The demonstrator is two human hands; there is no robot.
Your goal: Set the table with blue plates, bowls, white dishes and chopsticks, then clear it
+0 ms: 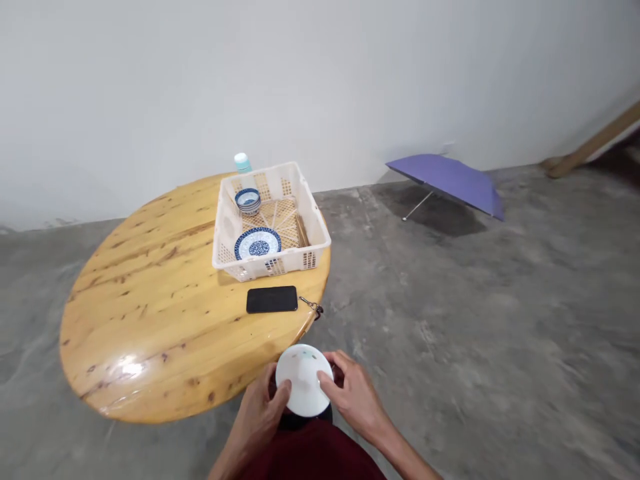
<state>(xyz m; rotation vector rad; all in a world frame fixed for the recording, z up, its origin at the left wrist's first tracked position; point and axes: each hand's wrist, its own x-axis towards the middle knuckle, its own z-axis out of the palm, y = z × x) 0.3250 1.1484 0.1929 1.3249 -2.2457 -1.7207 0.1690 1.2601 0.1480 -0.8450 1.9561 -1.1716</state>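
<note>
A round white dish [303,390] with a few small greenish marks near its far edge is held in front of my body, just off the table's near edge. My left hand [266,403] grips its left rim, thumb on top. On the opposite side my right hand [353,393] holds the rim, its thumb resting on the upper surface. The fingers under the dish are mostly hidden. Something dark shows beneath it, too covered to make out.
On the oval wooden table [150,280] stands a white plastic basket [323,230] with blue-patterned bowls [248,200], a plate [257,243] and brown sticks. A phone [272,299], keys [313,306] and a light-blue bottle [243,162] lie around it. An open purple umbrella [447,179] rests on the floor.
</note>
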